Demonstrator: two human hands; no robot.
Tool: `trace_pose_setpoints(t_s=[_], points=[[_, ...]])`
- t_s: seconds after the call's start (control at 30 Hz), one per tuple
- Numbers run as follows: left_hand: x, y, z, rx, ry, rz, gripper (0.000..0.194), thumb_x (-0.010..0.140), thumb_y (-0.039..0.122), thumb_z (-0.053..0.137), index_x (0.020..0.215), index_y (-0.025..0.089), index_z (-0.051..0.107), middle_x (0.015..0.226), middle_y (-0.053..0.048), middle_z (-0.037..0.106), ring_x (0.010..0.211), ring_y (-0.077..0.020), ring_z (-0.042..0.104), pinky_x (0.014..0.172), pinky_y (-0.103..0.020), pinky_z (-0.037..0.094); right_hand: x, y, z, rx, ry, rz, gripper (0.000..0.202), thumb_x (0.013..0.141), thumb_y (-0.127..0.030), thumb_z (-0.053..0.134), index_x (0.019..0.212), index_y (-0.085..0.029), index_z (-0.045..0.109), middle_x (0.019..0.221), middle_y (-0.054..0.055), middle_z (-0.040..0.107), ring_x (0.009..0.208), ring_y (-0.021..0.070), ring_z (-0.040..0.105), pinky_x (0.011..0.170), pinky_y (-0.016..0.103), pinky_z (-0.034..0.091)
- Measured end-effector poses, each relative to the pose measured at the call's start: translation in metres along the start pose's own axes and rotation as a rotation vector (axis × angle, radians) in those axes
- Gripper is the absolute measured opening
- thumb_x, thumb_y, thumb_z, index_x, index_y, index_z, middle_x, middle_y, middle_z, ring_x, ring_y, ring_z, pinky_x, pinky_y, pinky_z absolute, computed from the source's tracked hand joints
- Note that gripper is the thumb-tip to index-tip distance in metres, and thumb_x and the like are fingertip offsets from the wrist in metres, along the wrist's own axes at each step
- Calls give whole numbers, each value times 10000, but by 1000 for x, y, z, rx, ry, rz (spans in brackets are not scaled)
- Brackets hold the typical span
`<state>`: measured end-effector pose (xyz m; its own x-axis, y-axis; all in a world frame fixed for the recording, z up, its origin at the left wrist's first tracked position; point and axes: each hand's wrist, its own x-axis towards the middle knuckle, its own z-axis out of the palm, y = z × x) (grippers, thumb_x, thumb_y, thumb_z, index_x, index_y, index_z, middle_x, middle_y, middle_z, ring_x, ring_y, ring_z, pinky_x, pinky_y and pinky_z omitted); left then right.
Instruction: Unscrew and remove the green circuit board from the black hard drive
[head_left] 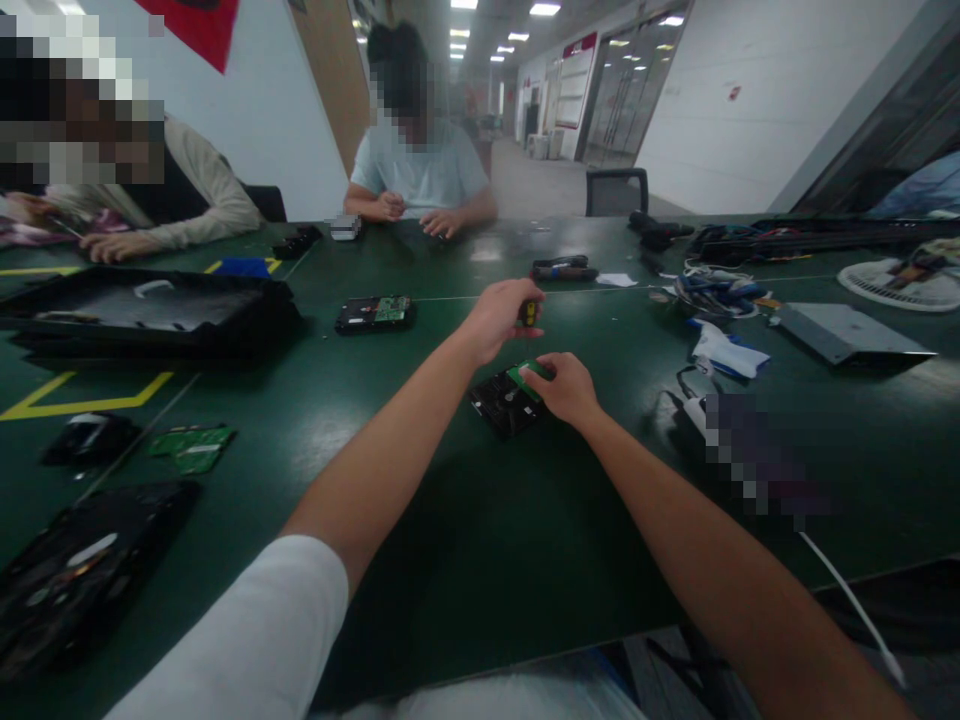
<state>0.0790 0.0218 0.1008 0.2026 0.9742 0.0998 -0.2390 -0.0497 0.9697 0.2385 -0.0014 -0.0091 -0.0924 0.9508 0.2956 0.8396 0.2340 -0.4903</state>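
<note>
A black hard disk drive (501, 405) with a green circuit board (525, 378) at its far side lies on the green table in front of me. My left hand (499, 318) is closed around the yellow-and-black handle of a screwdriver (530, 312), held upright above the drive. The screwdriver's tip is too faint to tell whether it touches a screw. At the right edge of the drive, my right hand (568, 388) grips the drive and board, with the thumb resting on the green board.
Another hard drive (375, 313) lies farther back. Black trays (150, 310), a loose circuit board (193, 448) and a large black casing (90, 560) are at left. Right hold cables (716, 290), a metal plate (851, 333) and a fan grille (900, 285). Two people work across the table.
</note>
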Motion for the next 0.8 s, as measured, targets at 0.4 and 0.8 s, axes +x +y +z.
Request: trace_pose_setpoints(t_s=[0.4, 0.8], points=[[5, -5, -2, -20, -4, 40, 177, 874, 325, 680, 831, 154, 661, 836, -59, 641, 761, -153, 618, 720, -323, 612, 0, -2, -2, -4, -6, 10, 382, 919, -555, 653, 1038, -204, 743, 1025, 81, 723, 950, 228, 634, 810, 341, 455], [2, -3, 0, -58, 5, -8, 131, 869, 281, 665, 857, 187, 575, 802, -62, 666, 763, -175, 653, 717, -347, 619, 1, 0, -1, 2, -6, 6, 385, 915, -563, 656, 1046, -209, 738, 1050, 87, 721, 970, 238, 639, 820, 351, 461]])
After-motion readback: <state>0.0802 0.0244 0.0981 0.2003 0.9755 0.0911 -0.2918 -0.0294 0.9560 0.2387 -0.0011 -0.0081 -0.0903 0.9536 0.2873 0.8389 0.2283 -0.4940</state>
